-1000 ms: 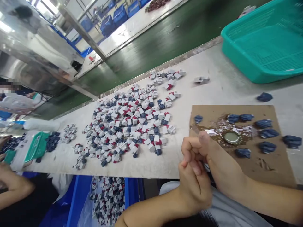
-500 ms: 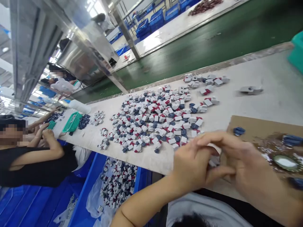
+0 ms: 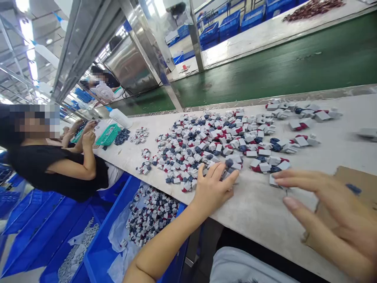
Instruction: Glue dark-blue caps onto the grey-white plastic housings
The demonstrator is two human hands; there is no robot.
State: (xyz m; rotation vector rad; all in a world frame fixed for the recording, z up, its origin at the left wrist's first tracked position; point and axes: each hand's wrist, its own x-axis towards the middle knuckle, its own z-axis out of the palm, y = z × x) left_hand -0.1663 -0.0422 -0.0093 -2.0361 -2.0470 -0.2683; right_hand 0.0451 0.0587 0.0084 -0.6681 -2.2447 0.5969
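A wide heap of small white, red and dark blue plastic parts (image 3: 218,145) covers the pale worktable (image 3: 259,208). My left hand (image 3: 213,188) rests on the near edge of that heap, fingers stretched out over a few parts. My right hand (image 3: 326,212) hovers to the right above the table, fingers spread, its index tip by a white part (image 3: 273,180). Neither hand grips anything that I can see.
A brown cardboard sheet (image 3: 353,177) lies under my right hand. Below the table edge a blue crate (image 3: 118,239) holds a bag with more parts. At the left a co-worker in black (image 3: 55,167) sits by a green tray (image 3: 108,135). A green conveyor belt (image 3: 279,67) runs behind.
My hands were clasped together over a small part; now they have separated, the left reaching onto the heap and the right opening. My view has swung to the left.
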